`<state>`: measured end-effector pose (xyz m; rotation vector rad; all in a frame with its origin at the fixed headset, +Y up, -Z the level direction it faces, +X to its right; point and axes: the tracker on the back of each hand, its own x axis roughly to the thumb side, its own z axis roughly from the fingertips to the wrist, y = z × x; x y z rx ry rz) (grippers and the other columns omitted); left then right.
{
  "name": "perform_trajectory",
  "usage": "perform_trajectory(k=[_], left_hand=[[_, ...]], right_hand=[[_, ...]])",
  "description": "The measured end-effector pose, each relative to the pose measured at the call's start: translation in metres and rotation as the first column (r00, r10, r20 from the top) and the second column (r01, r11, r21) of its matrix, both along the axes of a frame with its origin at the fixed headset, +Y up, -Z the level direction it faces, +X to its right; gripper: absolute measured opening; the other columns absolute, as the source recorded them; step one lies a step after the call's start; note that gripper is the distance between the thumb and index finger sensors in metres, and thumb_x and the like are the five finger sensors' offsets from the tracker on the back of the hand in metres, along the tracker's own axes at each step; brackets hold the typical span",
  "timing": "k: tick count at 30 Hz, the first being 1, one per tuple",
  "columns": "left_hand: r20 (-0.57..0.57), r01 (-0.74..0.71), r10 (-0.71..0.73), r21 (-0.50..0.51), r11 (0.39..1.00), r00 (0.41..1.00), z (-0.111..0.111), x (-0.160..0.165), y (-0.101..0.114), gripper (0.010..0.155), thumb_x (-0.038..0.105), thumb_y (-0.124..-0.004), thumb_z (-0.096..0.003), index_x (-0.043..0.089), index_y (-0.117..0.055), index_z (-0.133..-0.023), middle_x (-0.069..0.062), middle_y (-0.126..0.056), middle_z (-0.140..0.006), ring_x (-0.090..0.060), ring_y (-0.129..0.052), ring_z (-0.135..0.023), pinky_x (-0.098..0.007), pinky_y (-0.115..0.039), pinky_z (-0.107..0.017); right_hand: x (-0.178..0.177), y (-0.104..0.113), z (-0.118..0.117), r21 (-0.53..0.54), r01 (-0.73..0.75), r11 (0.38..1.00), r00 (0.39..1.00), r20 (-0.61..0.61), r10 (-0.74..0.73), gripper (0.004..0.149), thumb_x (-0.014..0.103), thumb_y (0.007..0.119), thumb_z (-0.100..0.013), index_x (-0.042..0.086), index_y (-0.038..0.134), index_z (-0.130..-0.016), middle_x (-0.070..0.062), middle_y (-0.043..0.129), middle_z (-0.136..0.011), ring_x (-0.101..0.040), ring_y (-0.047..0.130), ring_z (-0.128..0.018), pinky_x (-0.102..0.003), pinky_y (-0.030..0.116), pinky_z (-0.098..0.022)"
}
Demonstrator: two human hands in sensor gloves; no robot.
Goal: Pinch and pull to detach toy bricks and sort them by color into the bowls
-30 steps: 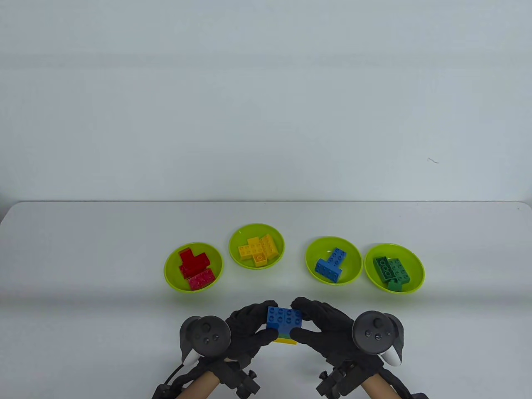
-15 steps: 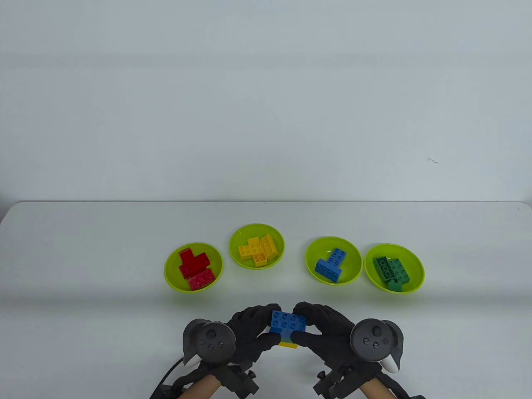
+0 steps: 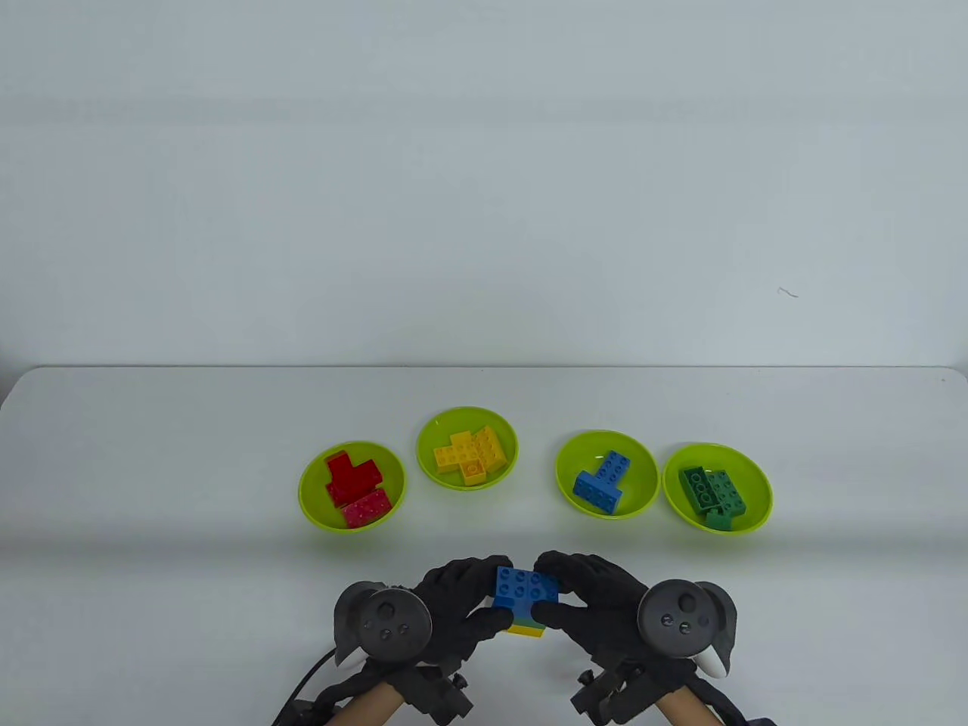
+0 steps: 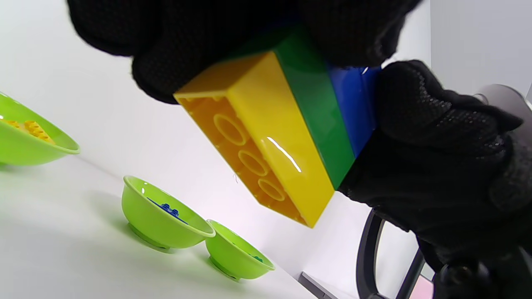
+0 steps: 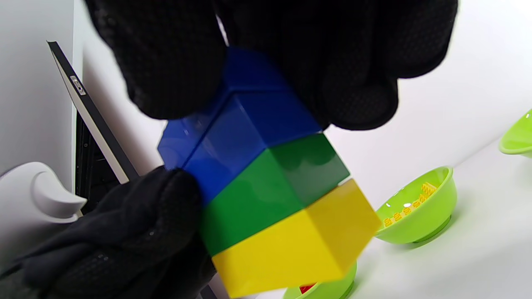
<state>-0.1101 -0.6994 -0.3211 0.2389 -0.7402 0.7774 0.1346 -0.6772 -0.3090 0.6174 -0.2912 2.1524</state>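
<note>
Held above the near edge of the table [image 3: 151,423], between both gloved hands: a three-layer stack [image 3: 526,601] of blue brick [image 3: 527,587] on top, green brick [image 4: 314,104] in the middle, yellow brick [image 4: 274,137] at the bottom. Left hand [image 3: 454,605] curled round the stack's left side, fingers wrapped over the lower layers. Right hand [image 3: 590,601] curled round the right side, thumb and fingers pinching the blue layer. In the right wrist view, a seam across the blue layer, suggesting two blue pieces side by side; not certain.

Beyond the hands, four green bowls in a row: red bowl [image 3: 311,484] at far left, yellow bowl [image 3: 428,446] next, then blue bowl [image 3: 567,469], then green bowl [image 3: 756,491], each already holding bricks of its colour.

Step in hand, by the look of it: prising the blue off the green. Apparently the last stack left to sort.

Next move likely to call for a firm hold low with the left, a tilting pull upward with the right to break the stud grip, then a short reach forward and right to the blue bowl. Risk of the green and yellow parting instead if the left grip sits too low.
</note>
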Motion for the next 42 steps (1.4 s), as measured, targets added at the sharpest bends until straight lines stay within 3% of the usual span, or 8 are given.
perform_trajectory(k=[8, 13, 16, 21, 25, 29, 34, 42], left_hand=[[-0.008, -0.099, 0.099, -0.142, 0.985, 0.995, -0.004, -0.002, -0.005, 0.065, 0.038, -0.075, -0.0447, -0.003, -0.071, -0.095, -0.028, -0.086, -0.082, -0.042, -0.089, -0.070, -0.058, -0.069, -0.058], [0.016, -0.037, 0.038, -0.061, 0.997, 0.999, -0.004, -0.001, -0.007, 0.065, 0.039, -0.074, -0.0441, -0.001, -0.069, -0.096, -0.026, -0.085, -0.085, -0.041, -0.089, -0.073, -0.057, -0.069, -0.059], [0.026, 0.002, -0.001, -0.018, 1.000, 1.000, -0.004, -0.002, -0.006, 0.065, 0.039, -0.074, -0.0438, 0.002, -0.069, -0.097, -0.024, -0.084, -0.087, -0.040, -0.089, -0.075, -0.056, -0.070, -0.061], [0.001, -0.044, 0.044, -0.058, 0.997, 0.999, -0.007, -0.005, -0.008, 0.065, 0.039, -0.075, -0.0447, 0.001, -0.068, -0.097, -0.025, -0.083, -0.087, -0.041, -0.088, -0.076, -0.056, -0.069, -0.061], [-0.019, -0.105, 0.104, -0.101, 0.989, 0.994, -0.009, -0.011, -0.010, 0.066, 0.039, -0.075, -0.0450, 0.001, -0.067, -0.098, -0.026, -0.083, -0.088, -0.041, -0.087, -0.077, -0.056, -0.068, -0.061], [-0.036, -0.138, 0.135, -0.118, 0.983, 0.990, -0.010, -0.015, -0.010, 0.066, 0.038, -0.074, -0.0451, 0.000, -0.066, -0.099, -0.026, -0.082, -0.089, -0.042, -0.087, -0.077, -0.056, -0.068, -0.061], [-0.043, -0.143, 0.139, -0.118, 0.983, 0.989, -0.011, -0.019, -0.010, 0.066, 0.038, -0.074, -0.0452, 0.000, -0.066, -0.099, -0.026, -0.082, -0.089, -0.042, -0.087, -0.077, -0.056, -0.068, -0.061], [-0.046, -0.158, 0.154, -0.129, 0.979, 0.987, -0.011, -0.019, -0.009, 0.066, 0.038, -0.074, -0.0454, 0.000, -0.066, -0.099, -0.026, -0.082, -0.089, -0.042, -0.087, -0.077, -0.056, -0.068, -0.061]], right_hand=[[-0.004, 0.001, 0.003, 0.061, -0.064, 0.996, 0.997, 0.036, 0.062, 0.058, 0.038, 0.084, -0.044, 0.004, 0.079, -0.091, -0.020, 0.091, -0.082, -0.038, 0.094, -0.069, -0.054, 0.070, -0.061], [0.000, 0.000, -0.002, -0.026, -0.033, 0.999, 0.999, 0.001, 0.033, 0.058, 0.038, 0.084, -0.044, 0.004, 0.079, -0.091, -0.021, 0.092, -0.080, -0.038, 0.094, -0.067, -0.054, 0.071, -0.060], [0.005, -0.003, -0.006, -0.128, 0.066, 0.990, 0.997, -0.018, -0.069, 0.058, 0.038, 0.084, -0.045, 0.002, 0.079, -0.091, -0.022, 0.092, -0.080, -0.039, 0.094, -0.066, -0.055, 0.071, -0.060], [0.023, 0.012, -0.018, -0.062, 0.042, 0.997, 0.991, 0.131, -0.034, 0.058, 0.035, 0.082, -0.048, 0.004, 0.074, -0.096, -0.023, 0.086, -0.088, -0.041, 0.090, -0.073, -0.056, 0.067, -0.063], [0.048, 0.021, -0.053, -0.044, -0.051, 0.998, 0.939, 0.338, 0.062, 0.058, 0.030, 0.079, -0.050, 0.003, 0.068, -0.100, -0.025, 0.080, -0.094, -0.043, 0.085, -0.079, -0.056, 0.064, -0.066], [0.066, 0.006, -0.094, -0.180, -0.177, 0.968, 0.858, 0.454, 0.241, 0.058, 0.029, 0.079, -0.050, 0.004, 0.067, -0.101, -0.025, 0.079, -0.095, -0.043, 0.084, -0.081, -0.056, 0.063, -0.067], [0.072, -0.020, -0.127, -0.300, -0.257, 0.919, 0.766, 0.516, 0.383, 0.058, 0.030, 0.080, -0.050, 0.005, 0.067, -0.101, -0.024, 0.079, -0.096, -0.042, 0.084, -0.081, -0.055, 0.063, -0.068], [0.068, -0.036, -0.149, -0.400, -0.373, 0.837, 0.654, 0.526, 0.543, 0.058, 0.030, 0.080, -0.051, 0.007, 0.066, -0.103, -0.022, 0.077, -0.098, -0.042, 0.083, -0.084, -0.055, 0.062, -0.069]])
